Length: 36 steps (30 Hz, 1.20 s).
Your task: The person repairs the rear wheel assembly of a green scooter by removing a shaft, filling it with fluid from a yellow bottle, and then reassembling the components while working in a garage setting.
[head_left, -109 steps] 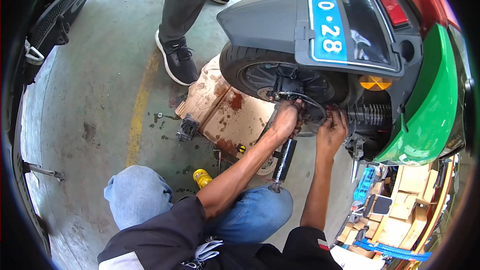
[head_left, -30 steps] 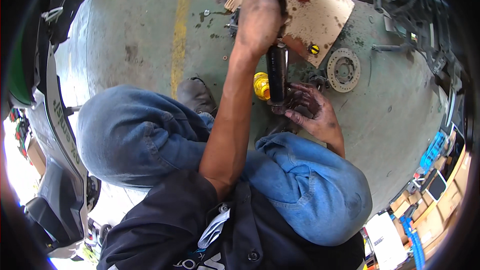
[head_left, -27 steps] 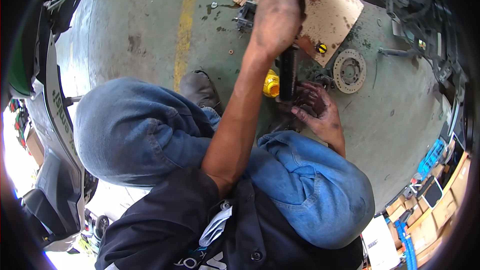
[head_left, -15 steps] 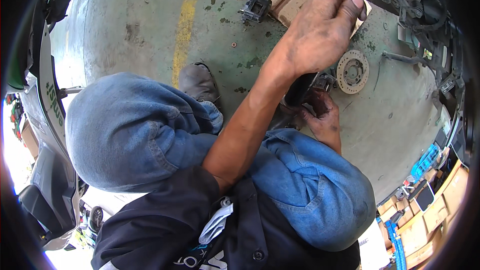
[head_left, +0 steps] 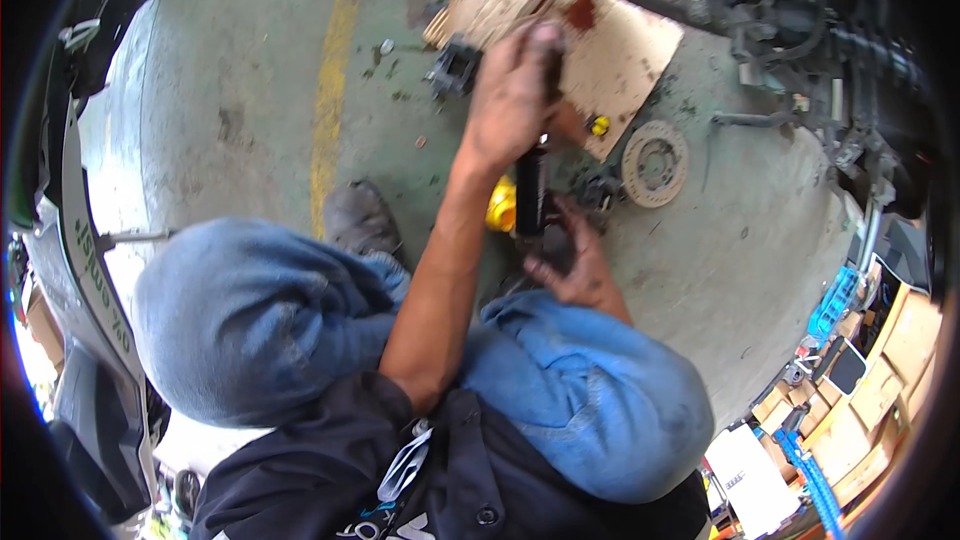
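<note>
My left hand (head_left: 508, 105), smeared by motion, is closed round the upper part of a dark, upright rod-like thing. Below it a black cylinder (head_left: 532, 185) runs down toward my right hand; whether the two are one piece I cannot tell. My right hand (head_left: 585, 275), dirty with grease, curls round a dark part at the cylinder's lower end, its kind hidden. Beside the cylinder, on its left, shows a yellow thing (head_left: 502, 205), partly covered. A black metal part (head_left: 598, 192) lies just beyond my right hand.
Stained cardboard (head_left: 625, 65) lies ahead, with a small yellow cap (head_left: 600, 126) at its near edge. A brake disc (head_left: 655, 164) rests on the floor to the right, a black block-like part (head_left: 456, 67) to the left. Motorcycle parts (head_left: 780, 20) hang at far right; boxes (head_left: 880, 390) stand lower right.
My left hand has come down and left from above the cardboard to the top of the dark rod. The yellow thing and the yellow cap now show. The whole view has shifted.
</note>
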{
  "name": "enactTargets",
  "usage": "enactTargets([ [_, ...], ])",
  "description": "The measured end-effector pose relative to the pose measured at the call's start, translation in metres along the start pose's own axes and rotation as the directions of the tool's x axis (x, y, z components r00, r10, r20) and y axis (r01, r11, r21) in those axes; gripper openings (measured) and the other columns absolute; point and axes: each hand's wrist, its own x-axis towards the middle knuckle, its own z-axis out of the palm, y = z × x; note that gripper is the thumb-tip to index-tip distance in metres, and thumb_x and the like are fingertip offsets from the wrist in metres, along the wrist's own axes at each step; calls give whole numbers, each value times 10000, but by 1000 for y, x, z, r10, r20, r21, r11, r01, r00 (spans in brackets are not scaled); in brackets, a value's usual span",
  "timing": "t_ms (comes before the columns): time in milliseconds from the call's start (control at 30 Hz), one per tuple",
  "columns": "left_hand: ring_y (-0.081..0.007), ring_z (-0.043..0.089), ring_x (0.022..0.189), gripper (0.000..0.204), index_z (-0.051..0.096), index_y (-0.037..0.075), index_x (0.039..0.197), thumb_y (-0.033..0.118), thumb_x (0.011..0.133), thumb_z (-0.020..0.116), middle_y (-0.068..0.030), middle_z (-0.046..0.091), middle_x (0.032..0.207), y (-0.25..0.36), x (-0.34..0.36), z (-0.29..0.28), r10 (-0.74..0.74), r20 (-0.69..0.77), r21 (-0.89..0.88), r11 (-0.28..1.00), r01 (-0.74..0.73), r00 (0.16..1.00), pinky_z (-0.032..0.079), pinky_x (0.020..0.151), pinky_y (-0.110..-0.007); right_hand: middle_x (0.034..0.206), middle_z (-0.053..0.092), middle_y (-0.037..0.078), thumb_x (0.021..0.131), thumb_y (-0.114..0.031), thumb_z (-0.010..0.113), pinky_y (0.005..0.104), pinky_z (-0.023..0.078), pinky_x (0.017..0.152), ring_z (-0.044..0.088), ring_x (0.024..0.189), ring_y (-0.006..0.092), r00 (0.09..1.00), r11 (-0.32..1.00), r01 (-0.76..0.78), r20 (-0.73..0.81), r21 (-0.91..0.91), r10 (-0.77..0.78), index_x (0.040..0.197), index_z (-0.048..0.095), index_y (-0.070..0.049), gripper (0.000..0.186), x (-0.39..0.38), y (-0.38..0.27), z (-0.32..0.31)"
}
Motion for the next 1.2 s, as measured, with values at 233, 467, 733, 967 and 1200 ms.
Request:
enactTargets([
  [233, -63, 303, 429, 223, 509, 141, 935, 317, 1052, 439, 32, 404, 660, -13, -1, 4, -146, -212, -290, 954, 81, 966, 223, 365, -235, 1237, 615, 144, 736, -158, 861, 377, 486, 1002, 575, 1179, 245, 897, 891, 404, -100, -208, -430, 1348, 537, -68, 698, 15, -9, -14],
  [467, -163, 444, 550, 291, 451, 87, 998, 363, 1070, 397, -35, 426, 717, -37, -61, 55, -180, -534, -541, 823, -171, 826, 450, 529, -342, 1050, 655, 143, 736, -233, 853, 328, 587, 713, 688, 852, 227, 973, 918, 56, -229, 393, 39, 1161, 559, 18, 574, -2, -10, -109],
  [733, -276, 622, 879, 279, 443, 35, 1107, 309, 1075, 402, -128, 570, 939, -81, -139, 48, -513, -388, -696, 707, 121, 765, 552, 883, -482, 1018, 699, 145, 752, -195, 836, 319, 538, 842, 686, 888, 215, 993, 997, -77, 89, 17, 75, 1048, 630, 46, 433, -16, -45, -162],
  [967, -298, 636, 912, 220, 468, 90, 1075, 299, 1073, 400, -121, 579, 953, -86, -154, 49, -747, -323, -837, 512, 194, 581, 528, 926, -512, 953, 726, 154, 754, -92, 776, 318, 548, 818, 713, 875, 227, 966, 963, 63, 259, -263, 7, 993, 666, 46, 297, -2, -87, -158],
  [1200, -274, 660, 876, 238, 499, 115, 1062, 333, 1069, 404, -89, 618, 910, -88, -153, 45, -726, -337, -842, 517, 152, 599, 527, 791, -428, 854, 719, 143, 749, -25, 715, 312, 549, 669, 704, 729, 216, 929, 947, 185, 361, -262, -81, 940, 701, 24, 198, 14, -108, -144],
])
